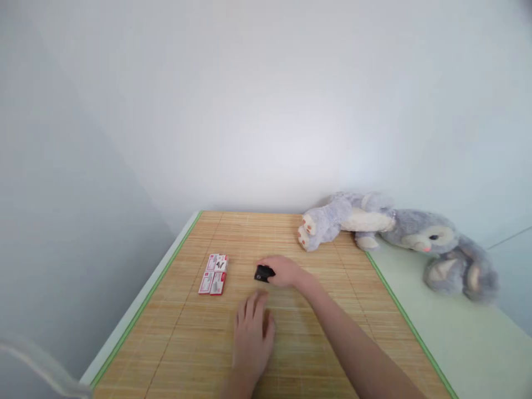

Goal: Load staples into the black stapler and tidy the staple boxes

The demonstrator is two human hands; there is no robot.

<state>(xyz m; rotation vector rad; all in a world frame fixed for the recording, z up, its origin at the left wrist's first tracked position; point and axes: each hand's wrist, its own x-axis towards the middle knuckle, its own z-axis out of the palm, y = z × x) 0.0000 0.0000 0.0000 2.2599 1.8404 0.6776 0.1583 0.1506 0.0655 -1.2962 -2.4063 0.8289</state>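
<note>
My right hand (282, 271) reaches over the mat with its fingers closed around a small black flat object (264, 273). That object is too small and blurred for me to tell its kind; its right end is hidden by the fingers. Nearer to me, my left hand (252, 332) lies palm down on the mat, fingers stretched out and holding nothing. To the left of both hands, several small white-and-red boxes (206, 282) lie side by side in a tight block. Small pictures are printed on their tops.
A bamboo mat (245, 238) with green edging covers much of the pale table (440, 310). A grey plush rabbit (366, 219) lies across the mat's back right corner and the table. Walls stand behind and to the left. A blurred pale cord-like thing (41, 366) shows at lower left.
</note>
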